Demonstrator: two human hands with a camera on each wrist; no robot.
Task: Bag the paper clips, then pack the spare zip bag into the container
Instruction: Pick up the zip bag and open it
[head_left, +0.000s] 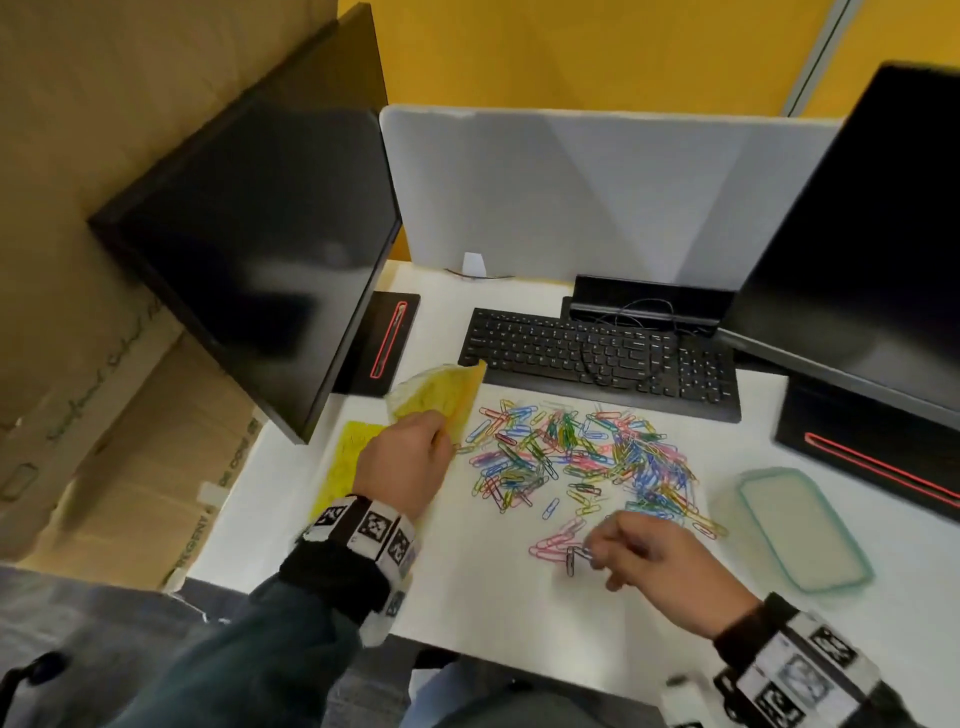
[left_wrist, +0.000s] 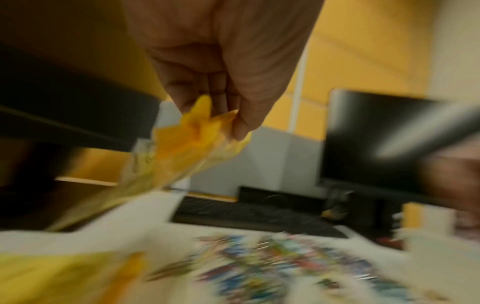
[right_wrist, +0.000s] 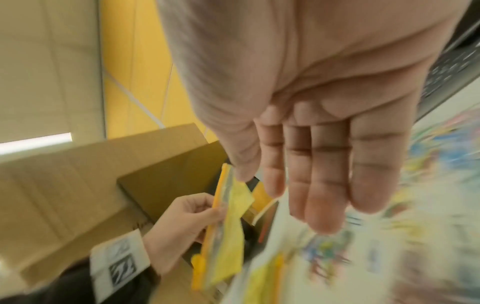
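On the white desk (head_left: 493, 613), seen from the head camera, a spread of coloured wire paper clips (head_left: 576, 457) lies in front of the black keyboard (head_left: 597, 358). The left hand (head_left: 405, 462) pinches a yellow zip bag with an orange slider strip (head_left: 441, 397), lifted off the desk, its long axis running away toward the keyboard. A second yellow zip bag (head_left: 345, 462) lies flat under that wrist. The right hand (head_left: 660, 566) has curled fingers at the near edge of the clips; whether it holds any I cannot tell. A clear rectangular container with a teal rim (head_left: 800, 530) sits well to the right.

From the left wrist, blurred, the thumb and fingers (left_wrist: 241, 125) clamp the bag's crumpled corner (left_wrist: 192, 131).

Only the right wrist view shows the right hand's fingers (right_wrist: 324, 185) nearly straight, and the held bag's orange strip (right_wrist: 210, 224) standing roughly upright.
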